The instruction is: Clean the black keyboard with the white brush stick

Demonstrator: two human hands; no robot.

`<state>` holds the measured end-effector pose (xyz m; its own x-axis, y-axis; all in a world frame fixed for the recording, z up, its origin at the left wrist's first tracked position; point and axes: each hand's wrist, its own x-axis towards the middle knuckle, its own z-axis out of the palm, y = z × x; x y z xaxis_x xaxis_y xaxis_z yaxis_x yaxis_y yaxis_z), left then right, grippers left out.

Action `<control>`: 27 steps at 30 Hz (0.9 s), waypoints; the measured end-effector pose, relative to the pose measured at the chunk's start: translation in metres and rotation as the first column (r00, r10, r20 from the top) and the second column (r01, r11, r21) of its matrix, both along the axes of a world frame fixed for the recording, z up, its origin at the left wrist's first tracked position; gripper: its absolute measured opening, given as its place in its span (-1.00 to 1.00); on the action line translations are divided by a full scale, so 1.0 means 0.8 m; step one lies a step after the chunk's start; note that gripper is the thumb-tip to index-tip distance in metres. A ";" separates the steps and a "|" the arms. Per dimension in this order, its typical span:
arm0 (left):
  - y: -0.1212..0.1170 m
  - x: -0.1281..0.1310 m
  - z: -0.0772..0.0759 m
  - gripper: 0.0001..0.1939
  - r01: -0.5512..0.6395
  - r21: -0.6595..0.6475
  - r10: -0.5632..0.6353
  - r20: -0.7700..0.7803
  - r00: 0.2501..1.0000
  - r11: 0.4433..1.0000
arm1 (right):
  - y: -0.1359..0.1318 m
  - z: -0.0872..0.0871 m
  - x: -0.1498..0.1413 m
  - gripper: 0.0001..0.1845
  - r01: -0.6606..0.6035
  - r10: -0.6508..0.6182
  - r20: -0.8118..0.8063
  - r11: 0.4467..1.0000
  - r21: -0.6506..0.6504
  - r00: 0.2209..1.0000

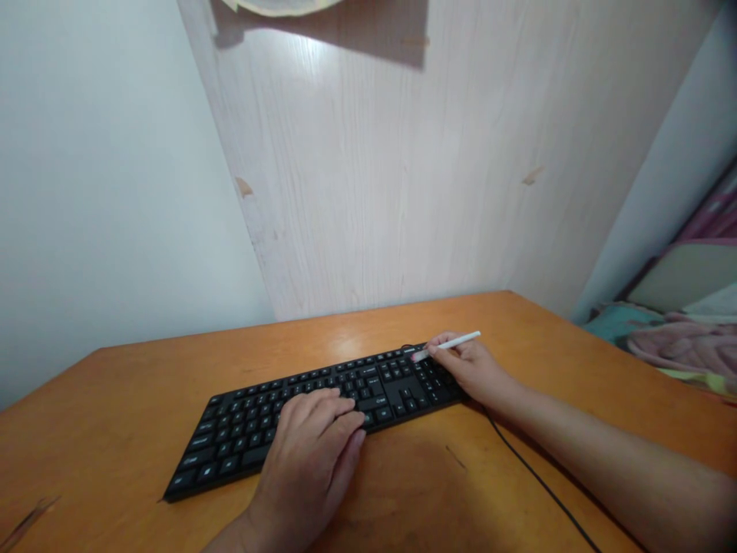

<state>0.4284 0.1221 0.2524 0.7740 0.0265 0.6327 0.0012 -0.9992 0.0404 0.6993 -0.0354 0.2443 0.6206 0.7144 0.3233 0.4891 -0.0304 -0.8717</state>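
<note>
A black keyboard (247,418) lies at a slant on the desk, its right end farther from me than its left. My left hand (314,453) rests on the lower middle keys, fingers laid over them, thumb by the front edge. It covers part of the key rows. Over the number pad at the right end, my right hand (464,365) pinches a slim white-handled brush (457,340). The brush's pale tip, pinkish at the end, points down-left to the keys above the arrow cluster. Whether the tip touches them I cannot tell.
The orange-brown wooden desk (143,384) meets a pale wood-grain panel (374,192) at the back. A black cable (535,472) runs from under my right wrist toward the front edge. Bedding (673,342) lies beyond the desk on the right.
</note>
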 end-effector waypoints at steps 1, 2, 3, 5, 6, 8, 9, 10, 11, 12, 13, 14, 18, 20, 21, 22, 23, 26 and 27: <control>0.000 0.000 0.000 -0.78 -0.007 -0.001 0.007 -0.003 1.000 1.000 | -0.001 0.001 0.001 -0.67 0.033 -0.033 -0.006 0.999 0.005 0.999; 0.000 0.000 -0.001 -0.78 -0.013 -0.004 0.013 -0.007 1.000 1.000 | -0.002 0.002 0.001 -0.67 0.054 -0.054 -0.028 0.998 0.016 0.998; 0.000 0.000 -0.001 -0.78 -0.015 -0.006 0.015 -0.013 1.000 1.000 | -0.003 0.003 0.000 -0.66 0.059 -0.058 -0.057 0.998 0.030 0.997; 0.001 0.000 -0.002 -0.77 -0.018 -0.011 0.018 -0.023 1.000 1.000 | -0.003 0.006 -0.003 -0.66 0.029 -0.024 -0.103 0.998 0.047 0.994; 0.001 0.000 -0.003 -0.77 -0.017 -0.012 0.017 -0.027 0.999 1.000 | -0.003 0.007 -0.005 -0.65 0.010 -0.005 -0.101 0.999 0.051 0.995; 0.001 0.000 -0.003 -0.77 -0.018 -0.016 0.017 -0.031 0.999 1.000 | -0.001 0.009 -0.008 -0.65 -0.041 0.042 -0.047 0.998 0.042 0.998; 0.001 0.000 -0.003 -0.77 -0.019 -0.017 0.018 -0.032 0.999 1.000 | 0.000 0.010 -0.009 -0.65 -0.064 0.064 -0.009 0.997 0.030 0.998; 0.001 0.000 -0.003 -0.78 -0.021 -0.019 0.020 -0.032 0.999 1.000 | 0.000 0.010 -0.010 -0.66 -0.076 0.075 0.031 0.997 0.016 0.997; 0.001 0.001 -0.003 -0.78 -0.022 -0.020 0.021 -0.030 0.999 1.000 | 0.000 0.009 -0.009 -0.66 -0.069 0.069 0.070 0.998 0.002 0.995; 0.000 0.001 -0.002 -0.78 -0.021 -0.021 0.021 -0.024 0.999 1.000 | -0.001 0.009 -0.008 -0.67 -0.047 0.048 0.101 0.999 -0.011 0.994; 0.000 0.001 -0.002 -0.78 -0.018 -0.021 0.018 -0.019 1.000 1.000 | -0.002 0.008 -0.007 -0.67 -0.015 0.017 0.124 1.000 -0.018 0.992; -0.001 0.001 -0.001 -0.79 -0.015 -0.020 0.014 -0.017 1.000 1.000 | -0.003 0.008 -0.006 -0.67 0.022 -0.020 0.138 1.000 -0.016 0.990; -0.002 0.000 0.000 -0.78 -0.011 -0.022 0.010 -0.027 1.000 1.000 | -0.006 0.009 -0.005 -0.66 0.059 -0.060 0.106 0.998 0.012 0.992; -0.003 0.000 0.001 -0.78 -0.012 -0.030 0.012 -0.026 1.000 0.999 | -0.006 0.012 -0.008 -0.65 0.021 -0.022 0.087 1.000 0.016 0.996; -0.003 0.000 0.002 -0.78 -0.013 -0.035 0.012 -0.023 1.000 0.999 | -0.006 0.014 -0.011 -0.65 -0.001 0.000 0.073 1.000 0.018 0.997; -0.004 0.000 0.002 -0.77 -0.015 -0.040 0.014 -0.020 1.000 0.999 | -0.006 0.015 -0.014 -0.65 -0.019 0.017 0.050 0.999 0.028 0.999; -0.005 0.000 0.003 -0.77 -0.018 -0.045 0.017 -0.019 1.000 0.999 | -0.006 0.017 -0.019 -0.66 -0.037 0.036 0.017 0.999 0.040 0.999; -0.008 0.000 0.005 -0.71 -0.034 -0.058 0.033 -0.013 0.999 0.998 | -0.008 0.021 -0.035 -0.71 -0.111 0.122 -0.132 0.990 0.092 0.984; -0.009 0.000 0.005 -0.68 -0.038 -0.064 0.038 -0.006 0.999 0.997 | -0.009 0.022 -0.042 -0.72 -0.144 0.162 -0.187 0.984 0.109 0.969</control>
